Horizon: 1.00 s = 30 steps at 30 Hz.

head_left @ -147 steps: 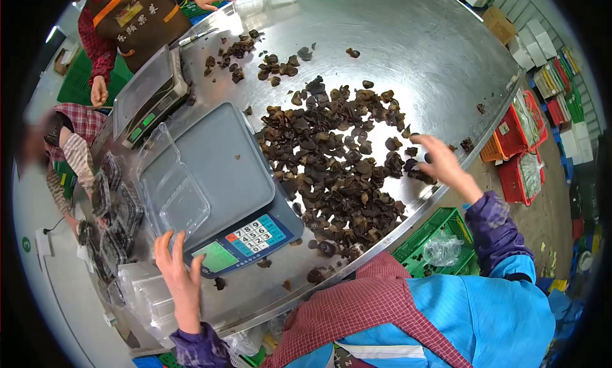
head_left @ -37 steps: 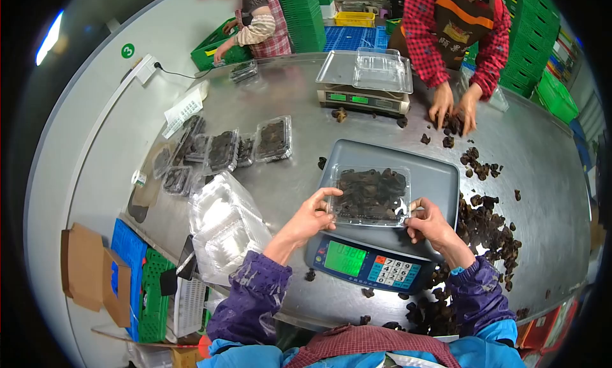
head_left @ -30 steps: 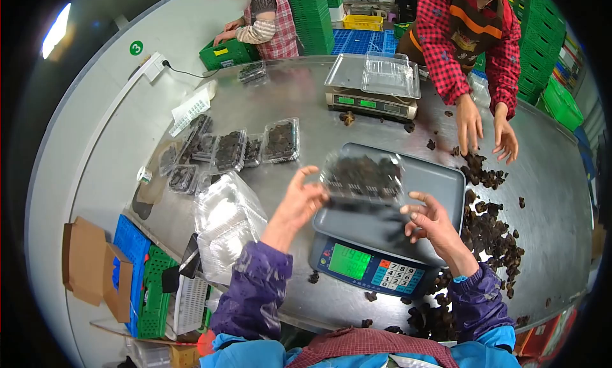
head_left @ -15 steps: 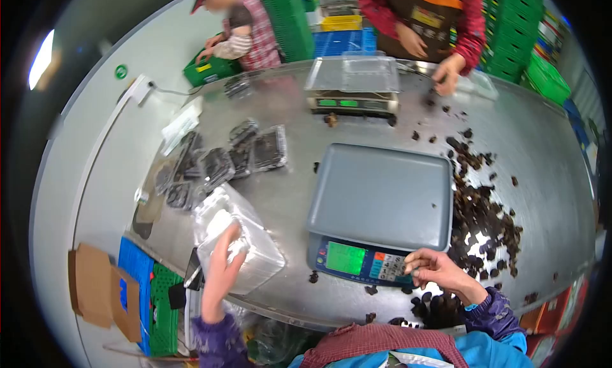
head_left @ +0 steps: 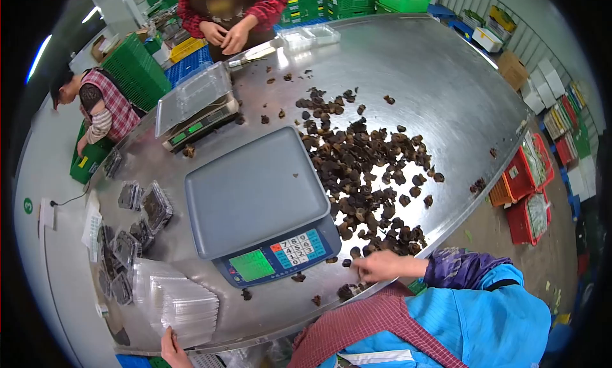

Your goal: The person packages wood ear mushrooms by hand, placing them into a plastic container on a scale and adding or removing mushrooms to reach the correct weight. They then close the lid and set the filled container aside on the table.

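My left hand (head_left: 173, 350) is at the lower left, cut off by the frame's edge. Its fingers close on the near corner of a stack of clear plastic boxes (head_left: 185, 301). My right hand (head_left: 381, 266) reaches over the near edge of a loose pile of dark brown wood ear mushrooms (head_left: 357, 161). Its fingers are curled downward, and whatever they hold is hidden. Between my hands stands a digital scale (head_left: 258, 192) with a grey pan, a lit green display and a keypad. A small dark crumb lies on the pan.
Filled clear boxes (head_left: 156, 207) lie left of the scale. A second scale (head_left: 197, 106) with a clear tray on it stands farther back. Across the metal table (head_left: 446, 81), one person stands with hands together; another bends over a green crate (head_left: 92, 154). Red crates (head_left: 529, 218) stand at right.
My view has swung right. My right hand has left the scale's keypad for the mushrooms. My left hand has shifted from inside the box stack to its near corner. The person opposite has drawn back a hand.
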Each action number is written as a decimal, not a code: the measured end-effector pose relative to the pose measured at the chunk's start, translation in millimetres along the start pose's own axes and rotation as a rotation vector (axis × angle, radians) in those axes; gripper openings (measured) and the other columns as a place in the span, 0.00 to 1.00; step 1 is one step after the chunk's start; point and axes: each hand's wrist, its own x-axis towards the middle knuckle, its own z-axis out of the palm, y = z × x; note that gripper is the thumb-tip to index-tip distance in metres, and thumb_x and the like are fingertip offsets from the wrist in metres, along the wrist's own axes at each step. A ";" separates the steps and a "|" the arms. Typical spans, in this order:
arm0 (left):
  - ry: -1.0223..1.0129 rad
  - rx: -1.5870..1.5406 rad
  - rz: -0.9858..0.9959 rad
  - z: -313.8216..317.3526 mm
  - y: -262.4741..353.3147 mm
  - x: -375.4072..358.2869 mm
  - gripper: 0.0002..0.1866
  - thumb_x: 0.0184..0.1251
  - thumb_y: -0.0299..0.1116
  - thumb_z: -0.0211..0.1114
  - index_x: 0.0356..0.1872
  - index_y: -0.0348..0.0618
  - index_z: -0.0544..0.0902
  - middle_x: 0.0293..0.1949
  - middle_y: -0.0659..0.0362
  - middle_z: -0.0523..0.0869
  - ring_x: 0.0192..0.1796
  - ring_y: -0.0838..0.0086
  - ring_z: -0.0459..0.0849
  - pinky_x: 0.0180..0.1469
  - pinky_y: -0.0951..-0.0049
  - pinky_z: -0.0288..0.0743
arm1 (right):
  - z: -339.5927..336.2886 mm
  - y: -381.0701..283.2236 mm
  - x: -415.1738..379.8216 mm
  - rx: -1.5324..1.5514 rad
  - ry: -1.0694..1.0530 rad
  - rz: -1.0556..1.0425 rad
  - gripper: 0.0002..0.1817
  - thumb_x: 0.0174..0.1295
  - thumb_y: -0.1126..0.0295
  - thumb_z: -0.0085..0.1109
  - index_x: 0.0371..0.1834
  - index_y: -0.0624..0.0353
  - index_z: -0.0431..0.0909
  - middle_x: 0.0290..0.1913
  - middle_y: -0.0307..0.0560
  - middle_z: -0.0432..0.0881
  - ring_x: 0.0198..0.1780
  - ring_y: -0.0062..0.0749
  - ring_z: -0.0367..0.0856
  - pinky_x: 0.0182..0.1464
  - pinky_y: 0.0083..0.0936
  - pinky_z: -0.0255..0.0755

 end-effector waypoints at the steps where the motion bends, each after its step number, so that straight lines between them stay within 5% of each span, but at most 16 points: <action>1: 0.024 0.056 -0.009 1.1 -1.4 -0.4 0.12 0.65 0.26 0.58 0.48 0.38 0.82 0.42 0.46 0.85 0.43 0.54 0.83 0.48 0.63 0.75 | -10.0 5.6 -2.7 0.016 0.066 0.016 0.20 0.54 0.61 0.60 0.49 0.54 0.72 0.36 0.47 0.83 0.41 0.43 0.82 0.39 0.39 0.77; 8: 0.233 0.098 -0.110 6.3 16.4 16.4 0.14 0.68 0.23 0.55 0.53 0.29 0.76 0.46 0.40 0.81 0.48 0.53 0.81 0.52 0.62 0.73 | -76.8 54.2 -18.0 0.205 0.569 0.033 0.19 0.53 0.62 0.61 0.48 0.55 0.74 0.36 0.45 0.83 0.42 0.44 0.82 0.41 0.39 0.75; 10: 0.260 0.123 -0.196 4.2 9.2 26.4 0.15 0.69 0.23 0.52 0.54 0.29 0.73 0.49 0.39 0.78 0.49 0.51 0.78 0.52 0.62 0.72 | -98.6 84.5 -20.2 0.125 0.679 0.205 0.18 0.54 0.61 0.60 0.46 0.55 0.74 0.38 0.43 0.83 0.42 0.43 0.82 0.42 0.36 0.75; 12: 0.653 0.132 -0.408 -13.8 22.3 44.5 0.14 0.70 0.23 0.50 0.53 0.29 0.73 0.48 0.40 0.78 0.47 0.50 0.78 0.52 0.60 0.72 | -123.0 129.4 -28.0 0.126 0.925 0.381 0.21 0.56 0.59 0.60 0.50 0.54 0.73 0.44 0.43 0.81 0.45 0.43 0.81 0.44 0.37 0.74; 14: 0.641 0.160 -0.367 -17.5 27.7 55.1 0.14 0.69 0.23 0.51 0.53 0.29 0.73 0.48 0.40 0.78 0.47 0.50 0.78 0.52 0.59 0.72 | -138.9 193.7 -35.1 0.001 1.135 0.515 0.24 0.57 0.55 0.58 0.55 0.53 0.71 0.52 0.50 0.77 0.49 0.47 0.79 0.48 0.39 0.73; 17: 0.491 0.149 -0.054 -11.8 91.6 76.4 0.17 0.66 0.25 0.56 0.55 0.31 0.72 0.49 0.42 0.77 0.51 0.50 0.77 0.54 0.59 0.70 | -155.5 256.6 -25.0 0.146 1.060 0.844 0.31 0.60 0.50 0.54 0.62 0.57 0.65 0.58 0.62 0.70 0.52 0.57 0.76 0.55 0.42 0.70; 19: 0.478 -0.321 0.008 31.7 132.5 104.4 0.16 0.54 0.15 0.57 0.45 0.34 0.78 0.38 0.48 0.78 0.42 0.56 0.78 0.46 0.68 0.72 | -168.3 242.8 6.1 0.192 1.015 0.721 0.32 0.60 0.49 0.54 0.62 0.57 0.64 0.58 0.61 0.70 0.54 0.57 0.75 0.56 0.43 0.70; 21: 0.159 -0.094 0.154 50.5 177.4 121.6 0.19 0.52 0.14 0.56 0.47 0.37 0.77 0.36 0.49 0.74 0.45 0.56 0.76 0.48 0.65 0.71 | -171.2 217.6 37.6 0.196 0.877 0.475 0.33 0.61 0.48 0.54 0.63 0.56 0.63 0.59 0.61 0.69 0.57 0.57 0.72 0.58 0.43 0.68; 22: 0.161 -0.086 0.147 54.7 197.2 128.7 0.19 0.52 0.14 0.56 0.47 0.37 0.77 0.36 0.49 0.74 0.45 0.56 0.76 0.48 0.65 0.71 | -167.7 204.4 50.5 0.155 0.783 0.335 0.33 0.61 0.48 0.54 0.64 0.56 0.63 0.59 0.62 0.69 0.59 0.57 0.71 0.58 0.43 0.68; 24: -0.240 -0.134 0.190 63.5 233.2 141.9 0.20 0.50 0.13 0.59 0.48 0.36 0.77 0.38 0.48 0.75 0.47 0.54 0.75 0.50 0.62 0.70 | -184.1 155.3 41.3 0.116 0.593 0.100 0.32 0.61 0.51 0.56 0.65 0.54 0.63 0.60 0.60 0.69 0.60 0.53 0.70 0.59 0.41 0.68; 26: -0.184 -0.060 0.225 61.9 269.8 147.1 0.22 0.48 0.15 0.61 0.49 0.36 0.76 0.40 0.48 0.76 0.47 0.53 0.75 0.50 0.61 0.70 | -205.0 149.3 34.8 0.303 0.482 -0.214 0.31 0.61 0.56 0.59 0.66 0.52 0.63 0.62 0.56 0.69 0.58 0.49 0.72 0.58 0.38 0.70; 28: -0.133 0.016 0.253 69.6 296.6 145.9 0.25 0.46 0.16 0.64 0.51 0.36 0.75 0.42 0.47 0.76 0.47 0.53 0.75 0.51 0.59 0.69 | -230.8 173.8 36.1 0.497 0.555 -0.203 0.29 0.59 0.60 0.62 0.63 0.50 0.68 0.62 0.46 0.72 0.57 0.40 0.74 0.53 0.29 0.72; 30: -0.294 -0.293 0.310 84.2 315.3 136.5 0.29 0.50 0.23 0.66 0.58 0.33 0.70 0.57 0.44 0.70 0.59 0.50 0.69 0.62 0.58 0.62 | -250.9 228.7 52.5 0.264 0.996 0.079 0.29 0.54 0.58 0.65 0.61 0.46 0.70 0.61 0.44 0.73 0.57 0.42 0.74 0.56 0.33 0.70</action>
